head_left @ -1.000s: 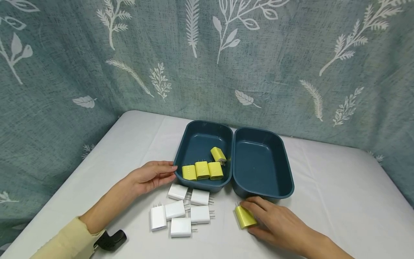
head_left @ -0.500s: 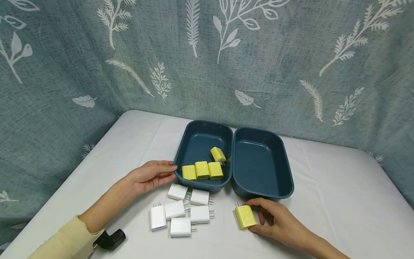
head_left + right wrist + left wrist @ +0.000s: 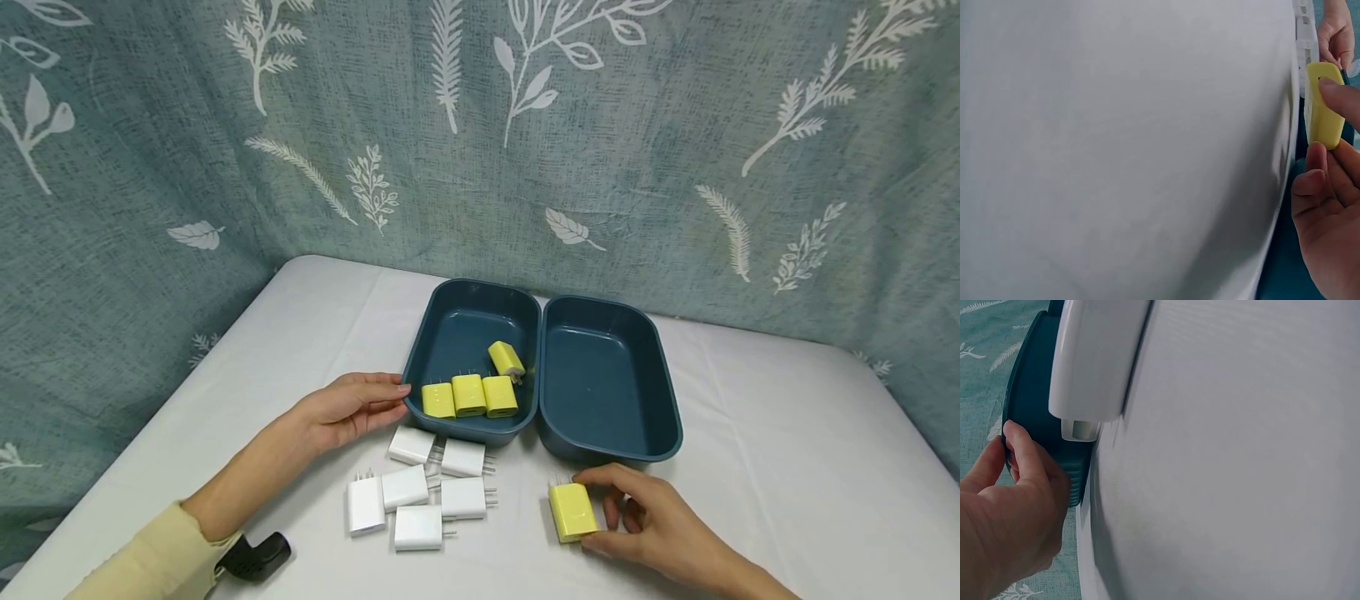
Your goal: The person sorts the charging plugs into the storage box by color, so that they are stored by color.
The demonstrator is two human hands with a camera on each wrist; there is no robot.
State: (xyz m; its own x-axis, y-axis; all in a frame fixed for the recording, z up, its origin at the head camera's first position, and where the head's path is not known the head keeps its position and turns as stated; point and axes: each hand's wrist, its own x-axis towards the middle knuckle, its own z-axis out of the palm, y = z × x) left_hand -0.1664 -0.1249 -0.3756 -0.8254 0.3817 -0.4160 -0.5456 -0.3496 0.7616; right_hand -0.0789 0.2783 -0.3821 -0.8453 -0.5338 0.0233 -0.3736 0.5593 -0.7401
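1. Head cam: my R hand [image 3: 637, 525] has a yellow charger [image 3: 572, 512] pinched btwn thumb & forefinger, prongs pointing away from me. It's in front of the R tray [image 3: 600, 375]; can't tell if it touches the white cloth [image 3: 787, 467].
2. Same cam: my L hand [image 3: 352, 408] grips the L tray [image 3: 457, 333] nr its front L corner, thumb on the rim.
3. Trays sit side by side. L one has 4 yellow chargers [image 3: 469, 396]: 3 in a row along the nr end, 1 at an angle behind, by the R side.
4. 6 white chargers [image 3: 407, 487] lie on the cloth btwn L tray & me. Black gadget [image 3: 257, 557] by my L sleeve [image 3: 161, 554]; leafy curtain [image 3: 652, 167] at back.
5. L wrist cam: thumb & forefinger clamped on L tray's rim; big white block [image 3: 1094, 356] close to lens covers part of it.
6. R wrist cam: thumb on one end of the yellow charger, other fingers curled below; L hand & some white chargers in b/g.
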